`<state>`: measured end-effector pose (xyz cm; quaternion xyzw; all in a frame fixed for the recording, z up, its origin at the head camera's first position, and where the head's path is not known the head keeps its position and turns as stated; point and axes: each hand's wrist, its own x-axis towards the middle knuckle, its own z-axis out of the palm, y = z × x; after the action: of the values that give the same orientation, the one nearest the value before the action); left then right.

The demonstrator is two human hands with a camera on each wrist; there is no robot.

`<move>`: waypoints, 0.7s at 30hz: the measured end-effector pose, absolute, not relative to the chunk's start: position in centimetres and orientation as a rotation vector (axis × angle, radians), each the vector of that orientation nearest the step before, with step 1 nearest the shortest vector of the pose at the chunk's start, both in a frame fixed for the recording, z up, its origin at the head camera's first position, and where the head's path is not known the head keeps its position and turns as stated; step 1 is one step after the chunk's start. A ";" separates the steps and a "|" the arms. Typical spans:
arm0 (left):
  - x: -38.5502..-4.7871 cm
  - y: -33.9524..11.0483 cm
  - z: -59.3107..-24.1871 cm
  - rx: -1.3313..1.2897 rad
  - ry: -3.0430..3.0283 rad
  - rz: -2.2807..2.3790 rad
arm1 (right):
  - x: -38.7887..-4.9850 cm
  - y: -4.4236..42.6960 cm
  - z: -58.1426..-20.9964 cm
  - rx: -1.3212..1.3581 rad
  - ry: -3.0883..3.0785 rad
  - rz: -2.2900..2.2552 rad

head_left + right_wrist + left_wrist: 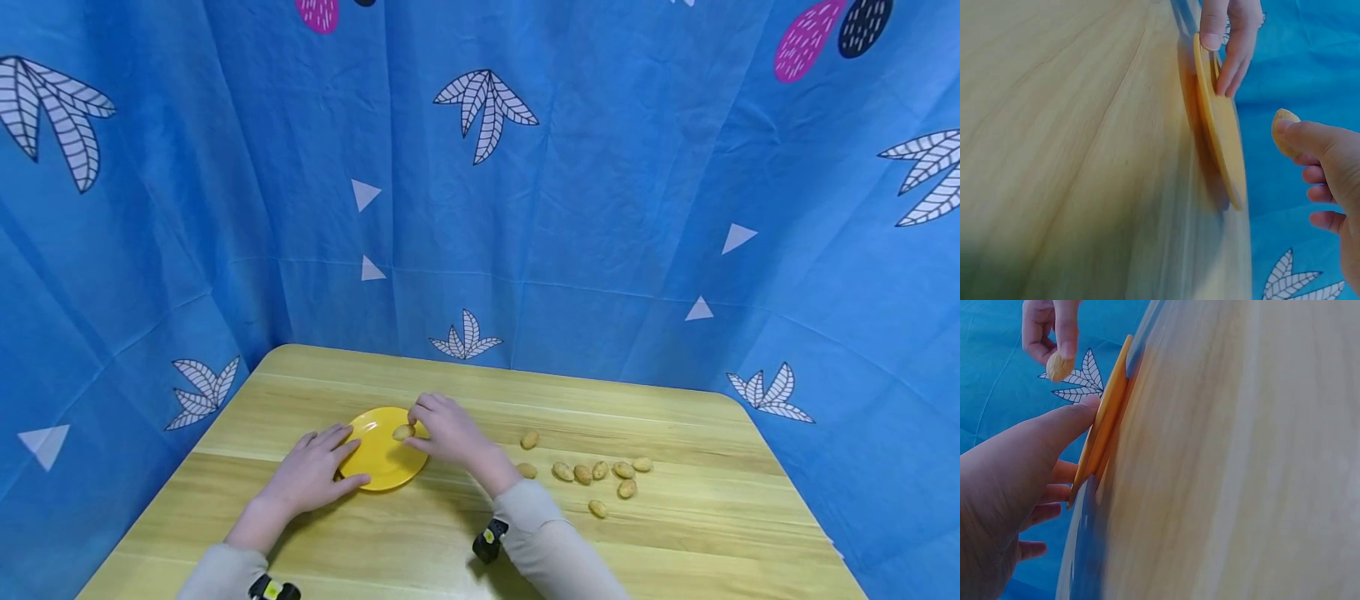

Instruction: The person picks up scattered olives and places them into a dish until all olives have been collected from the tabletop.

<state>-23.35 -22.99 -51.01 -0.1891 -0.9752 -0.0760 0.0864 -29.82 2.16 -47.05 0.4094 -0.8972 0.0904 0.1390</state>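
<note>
Now pinching 1 tan, oval, rough-shelled nut [403, 432] in the right hand [448, 432], lengthwise roughly left to right, above the round, glossy yellow plate [382, 468], to the right of the spread left hand [315, 471] touching the plate's left rim.

Pale sleeves [558, 546], black wrist cameras [486, 547] (yellow-marked).
</note>
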 end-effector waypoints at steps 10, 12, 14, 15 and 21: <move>-23.2 -22.9 -50.8 -0.566 -2.906 -0.243 | -31.0 -0.4 -47.8 1.129 -2.627 0.262; -23.2 -22.9 -50.8 -0.569 -2.903 -0.244 | -31.2 -0.8 -47.8 1.116 -2.647 0.259; -23.2 -22.9 -50.9 -0.575 -2.900 -0.243 | -31.4 -1.2 -47.9 1.108 -2.659 0.260; -23.2 -22.9 -50.9 -0.577 -2.900 -0.240 | -31.4 -1.4 -47.9 1.102 -2.664 0.262; -23.2 -23.0 -51.1 -0.580 -2.897 -0.250 | -32.0 -2.3 -48.4 1.070 -2.665 0.276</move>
<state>-23.20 -22.97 -51.06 -0.1949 -0.9732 -0.0840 0.0882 -32.01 -2.32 -48.43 0.3680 -0.9161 0.0948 0.1281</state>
